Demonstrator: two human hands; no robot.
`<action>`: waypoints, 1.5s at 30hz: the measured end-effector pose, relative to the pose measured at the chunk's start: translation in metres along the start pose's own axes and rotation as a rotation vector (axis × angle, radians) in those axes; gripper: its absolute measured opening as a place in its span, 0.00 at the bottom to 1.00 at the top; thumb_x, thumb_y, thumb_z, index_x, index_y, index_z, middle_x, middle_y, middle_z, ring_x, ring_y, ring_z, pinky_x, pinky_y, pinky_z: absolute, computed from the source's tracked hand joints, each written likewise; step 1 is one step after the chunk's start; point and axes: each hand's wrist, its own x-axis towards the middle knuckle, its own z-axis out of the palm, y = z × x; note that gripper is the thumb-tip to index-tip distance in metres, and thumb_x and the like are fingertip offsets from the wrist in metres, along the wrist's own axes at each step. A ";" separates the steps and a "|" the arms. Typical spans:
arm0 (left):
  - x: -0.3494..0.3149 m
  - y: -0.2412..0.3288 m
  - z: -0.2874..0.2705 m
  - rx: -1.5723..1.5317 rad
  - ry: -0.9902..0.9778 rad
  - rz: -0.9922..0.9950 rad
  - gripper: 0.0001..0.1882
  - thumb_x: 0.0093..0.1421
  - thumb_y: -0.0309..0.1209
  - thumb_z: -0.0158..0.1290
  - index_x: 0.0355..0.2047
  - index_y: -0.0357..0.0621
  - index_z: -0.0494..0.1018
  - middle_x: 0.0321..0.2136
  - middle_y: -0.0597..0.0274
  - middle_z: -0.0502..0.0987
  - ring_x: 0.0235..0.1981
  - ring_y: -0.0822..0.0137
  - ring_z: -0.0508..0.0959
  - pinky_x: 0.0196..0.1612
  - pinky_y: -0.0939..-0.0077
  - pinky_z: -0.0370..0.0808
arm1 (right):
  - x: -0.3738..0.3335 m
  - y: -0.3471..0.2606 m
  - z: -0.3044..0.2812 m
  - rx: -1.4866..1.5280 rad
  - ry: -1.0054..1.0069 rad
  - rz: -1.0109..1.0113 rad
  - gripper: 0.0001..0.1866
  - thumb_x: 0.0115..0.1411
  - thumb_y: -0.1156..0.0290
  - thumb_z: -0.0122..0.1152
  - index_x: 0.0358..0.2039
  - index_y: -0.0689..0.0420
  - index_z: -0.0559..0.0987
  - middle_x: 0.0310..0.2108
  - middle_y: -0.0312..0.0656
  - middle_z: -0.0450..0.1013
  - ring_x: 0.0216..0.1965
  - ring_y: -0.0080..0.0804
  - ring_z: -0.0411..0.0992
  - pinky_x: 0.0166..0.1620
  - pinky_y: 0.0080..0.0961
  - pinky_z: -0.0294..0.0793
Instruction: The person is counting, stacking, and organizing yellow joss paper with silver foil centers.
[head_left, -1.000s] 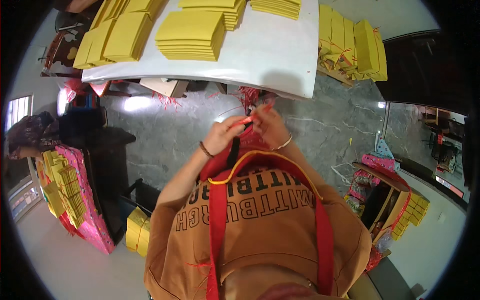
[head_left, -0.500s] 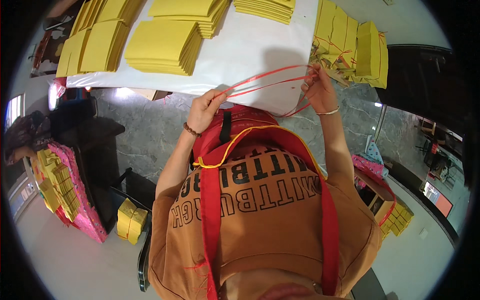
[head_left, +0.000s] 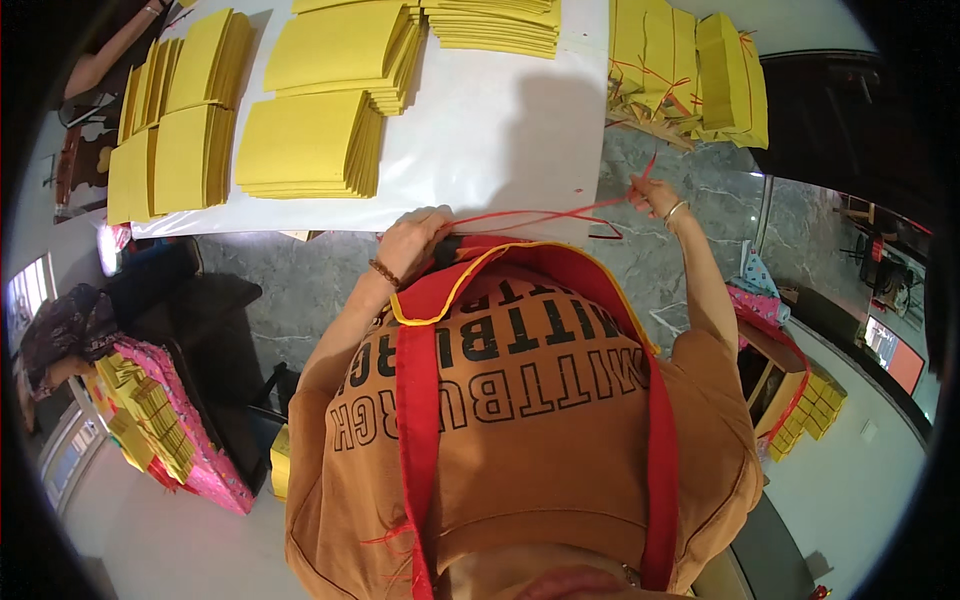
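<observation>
A thin red ribbon (head_left: 530,216) stretches between my two hands in front of the table's near edge, its strands crossing partway. My left hand (head_left: 415,242) is closed on one end, just above the red apron (head_left: 470,260). Farther right, past the table corner, my right hand (head_left: 655,197) pinches the other end, and a short tail of ribbon sticks up above the fingers. Closest to my left hand on the white table (head_left: 480,150) lies a fanned stack of yellow paper packets (head_left: 300,145).
More packet stacks (head_left: 190,150) cover the table's left and far sides. Tied yellow bundles (head_left: 730,85) stand beyond its right edge. Another person's arm (head_left: 105,60) shows at the far left. A pink-covered surface (head_left: 190,425) with packets is at lower left, and a dark chair (head_left: 215,310) nearby.
My right hand has moved outward to the right and nearer to me, drawing the loose loop of ribbon into a narrow, tighter line. My left hand keeps its hold, lower in view.
</observation>
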 end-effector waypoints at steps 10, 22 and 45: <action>0.020 -0.014 -0.021 -0.739 0.269 -0.470 0.11 0.60 0.34 0.45 0.38 0.42 0.72 0.17 0.64 0.70 0.17 0.74 0.68 0.21 0.80 0.65 | 0.012 0.114 0.047 -0.287 -0.438 -0.106 0.30 0.54 0.40 0.43 0.28 0.57 0.77 0.26 0.40 0.73 0.27 0.31 0.72 0.28 0.28 0.69; 0.045 -0.023 -0.010 0.287 0.458 -0.050 0.20 0.53 0.26 0.46 0.48 0.42 0.64 0.42 0.53 0.68 0.38 0.55 0.71 0.41 0.65 0.68 | -0.062 -0.150 0.046 -0.243 -0.260 -0.374 0.20 0.59 0.54 0.46 0.35 0.58 0.77 0.25 0.37 0.72 0.25 0.25 0.68 0.27 0.21 0.66; -0.026 -0.094 -0.183 -0.742 0.386 -0.622 0.42 0.48 0.51 0.55 0.53 0.30 0.57 0.40 0.51 0.71 0.40 0.66 0.73 0.41 0.80 0.68 | -0.042 -0.289 0.260 0.592 -0.524 -0.272 0.34 0.48 0.57 0.63 0.52 0.54 0.61 0.51 0.41 0.58 0.51 0.40 0.57 0.52 0.40 0.59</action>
